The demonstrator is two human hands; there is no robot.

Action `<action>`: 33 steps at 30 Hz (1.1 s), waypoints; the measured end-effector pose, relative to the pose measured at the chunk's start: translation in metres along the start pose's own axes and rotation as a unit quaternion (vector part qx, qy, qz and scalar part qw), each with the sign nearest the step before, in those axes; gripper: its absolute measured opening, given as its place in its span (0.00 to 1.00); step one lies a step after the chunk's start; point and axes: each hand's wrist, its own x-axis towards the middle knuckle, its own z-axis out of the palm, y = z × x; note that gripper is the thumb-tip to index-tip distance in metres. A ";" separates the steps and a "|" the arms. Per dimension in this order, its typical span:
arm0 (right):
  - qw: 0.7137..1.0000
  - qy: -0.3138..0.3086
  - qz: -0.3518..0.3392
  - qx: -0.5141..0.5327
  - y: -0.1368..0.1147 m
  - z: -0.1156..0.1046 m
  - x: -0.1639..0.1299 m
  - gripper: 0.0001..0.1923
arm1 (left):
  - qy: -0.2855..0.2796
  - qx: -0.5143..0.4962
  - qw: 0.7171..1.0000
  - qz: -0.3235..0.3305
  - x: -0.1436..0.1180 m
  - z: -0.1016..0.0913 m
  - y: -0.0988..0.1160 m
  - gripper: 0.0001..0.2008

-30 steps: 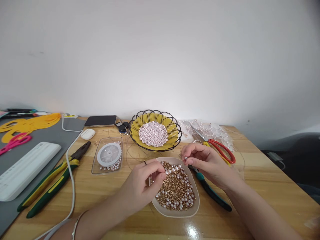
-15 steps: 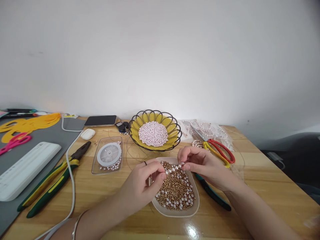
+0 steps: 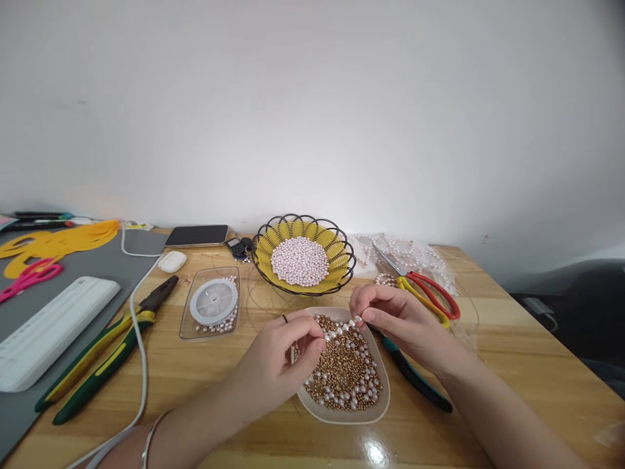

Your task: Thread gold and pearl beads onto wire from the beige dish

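Hundreds of small beads, gold ones mixed with white pearls, fill the shallow tray (image 3: 381, 407) at lower centre of the frame, and both hands work over its far rim. A short string of pearls (image 3: 342, 327) runs between them, just above the heap. The right hand (image 3: 405, 322) pinches its end between thumb and forefinger, the grip closed to a fine point on a pearl or two. The left hand (image 3: 280, 358) has its fingertips drawn together at the other end, seemingly on the thread; whether it has a bead as well is too small to tell.

I judge these beads light, hard and smooth, so they will roll and slip from anything but a fingertip pinch; the strand is limp and best taken at its ends, kept taut so nothing slides off.

Just right of the tray, partly under the right wrist, lie green-handled pliers (image 3: 415, 381) on the desk (image 3: 512, 365). Behind the tray sits a black wire basket (image 3: 263, 251) with a yellow liner and a mound of pink pearls. Right of it are red-handled scissors (image 3: 432, 293) on clear bags; left of it, a clear box with a spool of thread (image 3: 213, 301). Further left lie large green-and-yellow pliers (image 3: 102, 352), a white cable (image 3: 141, 365) and a white keyboard-like board (image 3: 49, 329).
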 end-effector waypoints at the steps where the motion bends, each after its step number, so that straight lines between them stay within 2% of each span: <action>1: 1.000 0.003 0.002 -0.001 0.000 0.000 -0.001 0.10 | -0.003 0.002 1.000 0.000 0.000 0.000 -0.001 0.08; 13: 0.999 0.029 -0.029 0.019 0.005 -0.003 -0.001 0.09 | 0.011 -0.023 1.000 -0.008 0.001 0.000 -0.001 0.09; 17: 0.995 0.044 -0.069 -0.064 0.001 -0.003 0.001 0.10 | 0.027 -0.030 0.999 -0.017 0.002 -0.001 0.000 0.11; 20: 0.961 0.058 -0.096 -0.252 0.001 -0.003 0.002 0.07 | 0.033 -0.026 0.999 -0.019 0.002 -0.001 0.001 0.11; 23: 0.905 0.006 -0.123 -0.406 0.010 -0.004 0.004 0.08 | 0.028 -0.025 0.999 -0.021 0.003 -0.001 0.001 0.10; 27: 0.883 -0.074 -0.150 -0.439 0.024 -0.007 0.007 0.08 | 0.024 -0.031 0.999 -0.025 0.003 -0.001 0.000 0.10; 33: 0.857 -0.126 -0.144 -0.479 0.026 -0.009 0.006 0.03 | 0.016 -0.031 0.999 -0.035 0.001 -0.001 -0.002 0.10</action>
